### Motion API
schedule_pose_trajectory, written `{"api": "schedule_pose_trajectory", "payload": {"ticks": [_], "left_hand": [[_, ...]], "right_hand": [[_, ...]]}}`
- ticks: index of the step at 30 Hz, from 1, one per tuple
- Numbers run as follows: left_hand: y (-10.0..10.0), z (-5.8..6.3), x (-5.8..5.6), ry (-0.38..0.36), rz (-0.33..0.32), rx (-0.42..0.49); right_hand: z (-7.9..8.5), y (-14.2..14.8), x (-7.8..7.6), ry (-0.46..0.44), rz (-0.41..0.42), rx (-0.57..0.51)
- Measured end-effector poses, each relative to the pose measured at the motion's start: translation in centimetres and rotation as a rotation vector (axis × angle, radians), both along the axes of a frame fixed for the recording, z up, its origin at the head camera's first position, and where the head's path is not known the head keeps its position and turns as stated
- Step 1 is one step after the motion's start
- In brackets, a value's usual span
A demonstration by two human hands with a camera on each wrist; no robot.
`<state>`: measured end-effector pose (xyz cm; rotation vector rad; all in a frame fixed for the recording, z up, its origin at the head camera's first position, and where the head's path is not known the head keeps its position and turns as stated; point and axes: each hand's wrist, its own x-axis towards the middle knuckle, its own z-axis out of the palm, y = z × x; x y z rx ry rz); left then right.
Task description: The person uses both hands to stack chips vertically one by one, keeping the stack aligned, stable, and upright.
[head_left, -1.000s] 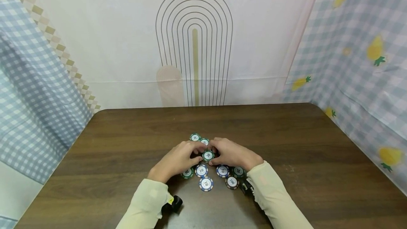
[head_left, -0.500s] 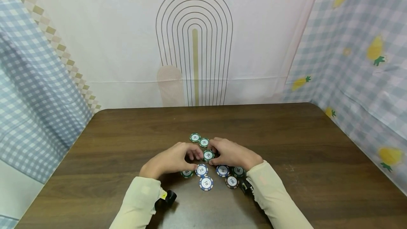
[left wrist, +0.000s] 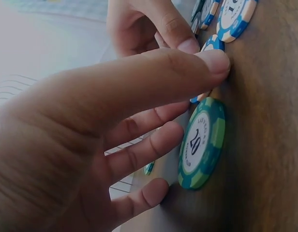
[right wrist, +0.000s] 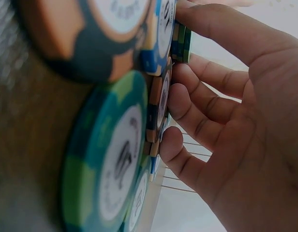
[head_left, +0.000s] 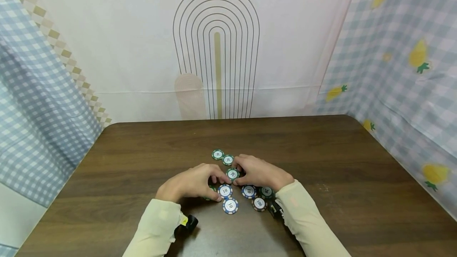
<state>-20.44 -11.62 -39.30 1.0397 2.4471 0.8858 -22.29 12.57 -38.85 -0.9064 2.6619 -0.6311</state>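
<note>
My left hand (head_left: 191, 181) pinches a blue-and-white poker chip (head_left: 225, 190) on the table, thumb at its near left edge and forefinger at its far edge. In the left wrist view the thumb covers most of that chip, and a green chip (left wrist: 202, 145) marked 20 lies beside the other fingers. My right hand (head_left: 262, 173) holds a short stack of green poker chips (head_left: 233, 174) from the right, between thumb and forefinger. The stack's layered green side (right wrist: 180, 43) shows past the fingers in the right wrist view.
Two green chips (head_left: 223, 157) lie beyond the hands. Another blue chip (head_left: 230, 206) lies nearer me. By the right wrist are a blue chip (head_left: 248, 191), a green chip (head_left: 266, 192) and a brown chip (head_left: 259, 204). The wooden table (head_left: 143, 146) ends at a white curtain (head_left: 125, 50).
My left hand has drawn back from the green stack toward me and closed in on the blue chip. The right hand has stayed at the stack.
</note>
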Motion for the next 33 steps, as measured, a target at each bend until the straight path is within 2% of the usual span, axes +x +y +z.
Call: {"api": "schedule_pose_trajectory", "payload": {"ticks": [18, 26, 33], "left_hand": [[0.36, -0.07, 0.17, 0.026, 0.025, -0.037], [0.74, -0.31, 0.27, 0.139, 0.066, -0.118], [0.63, -0.49, 0.35, 0.148, 0.094, -0.114]], "right_hand": [[0.05, -0.08, 0.15, 0.001, -0.007, 0.021], [-0.11, 0.23, 0.16, 0.003, -0.011, 0.002], [-0.21, 0.18, 0.11, 0.012, 0.001, -0.013]]}}
